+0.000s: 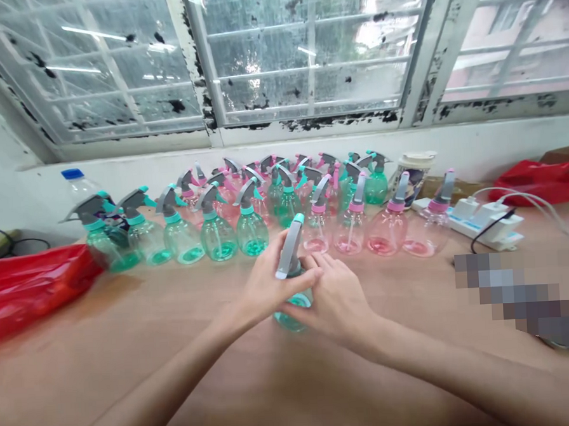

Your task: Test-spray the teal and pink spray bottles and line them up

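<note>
A green spray bottle [297,322] with a grey trigger head stands on the table in front of me, between both hands. My left hand [267,279] wraps round its neck, just under the head. Lower down, my right hand [340,294] grips the bottle's body from the right. The fingers of both hands partly hide the bottle. Behind it runs a front row of similar bottles: green ones [219,238] with turquoise collars on the left, pink ones [387,232] on the right. More green and pink bottles crowd together behind that row.
Red plastic [35,286] lies at the left, near a blue-capped bottle [74,181]. At the right are a patterned cup [413,174], a white power strip [485,225] with plugs and cables, and a red bag [543,180]. A pixelated patch covers part of the right side. Windows rise behind.
</note>
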Available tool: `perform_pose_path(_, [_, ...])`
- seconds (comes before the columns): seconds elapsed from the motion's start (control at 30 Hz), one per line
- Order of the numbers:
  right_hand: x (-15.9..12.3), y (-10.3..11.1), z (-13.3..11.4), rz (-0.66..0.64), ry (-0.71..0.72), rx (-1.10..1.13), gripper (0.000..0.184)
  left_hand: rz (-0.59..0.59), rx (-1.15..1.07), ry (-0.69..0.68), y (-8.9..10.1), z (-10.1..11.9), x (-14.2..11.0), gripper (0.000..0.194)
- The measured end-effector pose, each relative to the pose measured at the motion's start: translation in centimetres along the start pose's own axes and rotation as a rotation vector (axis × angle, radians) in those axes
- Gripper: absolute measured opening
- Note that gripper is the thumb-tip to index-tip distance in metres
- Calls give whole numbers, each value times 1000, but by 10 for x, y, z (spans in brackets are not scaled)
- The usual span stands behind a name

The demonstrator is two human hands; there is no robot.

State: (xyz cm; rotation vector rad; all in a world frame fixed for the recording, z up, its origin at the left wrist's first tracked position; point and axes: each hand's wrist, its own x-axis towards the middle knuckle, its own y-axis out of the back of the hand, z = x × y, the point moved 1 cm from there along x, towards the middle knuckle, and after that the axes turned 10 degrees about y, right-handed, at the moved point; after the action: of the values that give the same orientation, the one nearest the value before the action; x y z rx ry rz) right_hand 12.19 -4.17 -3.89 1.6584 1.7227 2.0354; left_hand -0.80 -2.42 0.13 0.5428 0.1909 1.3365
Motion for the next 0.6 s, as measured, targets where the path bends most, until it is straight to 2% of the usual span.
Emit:
perform_pose_path(0.07, [-4,2,-1,31,32,-2,55,3,-56,-61,-9,2,-1,48])
perform_pose_path(0.17, [-12,4,5,37,94,10,59,45,-100,-62,-16,1,-1,30])
perform_pose_path(0.3, [-28,6,34,-75,211,188,60,115,-100,-68,-15,-1,1,28])
perform_pose_path(0.5, [-58,-2,101,-156,106,202,20,56,-97,-88,-9,7,10,38])
perform_pose_path(0.6, [-65,-7,122,-165,90,201,15,34,-101,-98,-9,9,18,39])
